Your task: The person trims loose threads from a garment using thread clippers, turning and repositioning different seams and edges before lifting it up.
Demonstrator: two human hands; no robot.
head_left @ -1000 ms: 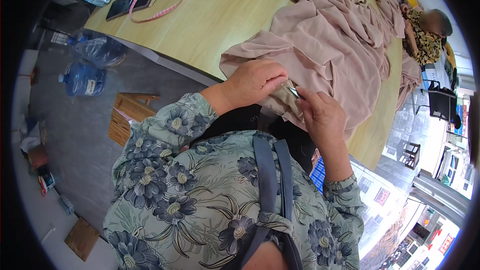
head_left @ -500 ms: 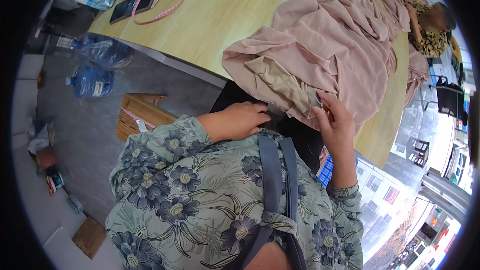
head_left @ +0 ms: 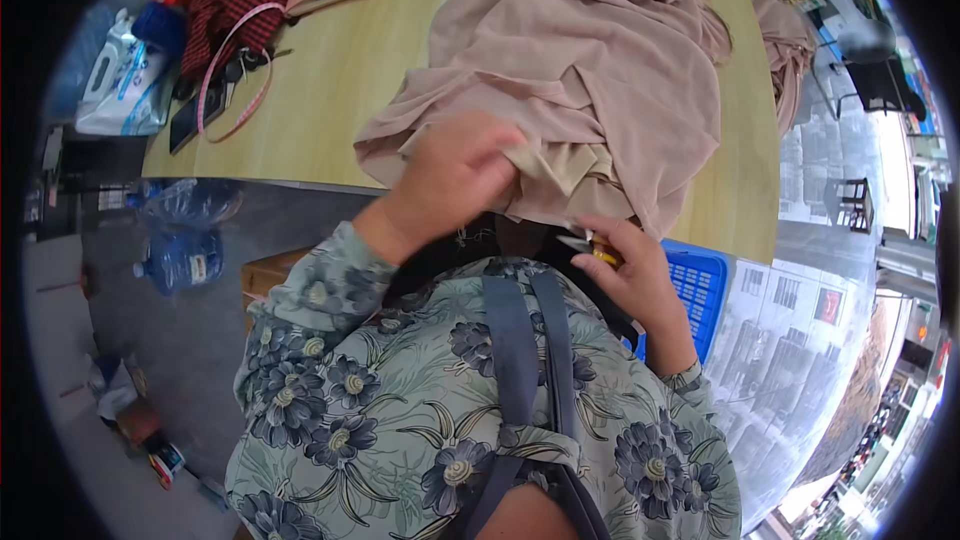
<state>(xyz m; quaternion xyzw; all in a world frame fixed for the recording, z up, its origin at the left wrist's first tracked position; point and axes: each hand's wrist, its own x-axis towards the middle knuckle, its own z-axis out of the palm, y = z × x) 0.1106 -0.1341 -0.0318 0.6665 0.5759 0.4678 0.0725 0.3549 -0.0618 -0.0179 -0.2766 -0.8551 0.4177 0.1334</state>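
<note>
A dusty-pink garment (head_left: 600,50) lies in loose folds over the table, its near end reaching the front edge. Beige inner cloth (head_left: 545,172) shows at that end. My left hand (head_left: 450,180), a little blurred, is closed with a raised fold of this beige cloth pinched between thumb and fingers. Just beyond the table edge, over my lap, my right hand (head_left: 640,275) is closed round small yellow-handled thread snips (head_left: 600,248). Their metal tips point left, close under the garment's hem. A few loose threads (head_left: 475,237) lie on my dark lap.
On the wooden table (head_left: 350,70) at the left lie a pink tape measure (head_left: 262,95), a dark phone (head_left: 184,126), keys and red-black checked cloth (head_left: 235,0). A blue plastic basket (head_left: 705,285) stands right of my lap. Water bottles (head_left: 185,260) stand on the floor left. Another person sits far right.
My left hand has risen from my lap onto the garment and lifted the beige cloth. My right hand has drawn back from the cloth, snips now showing. The whole view has shifted.
</note>
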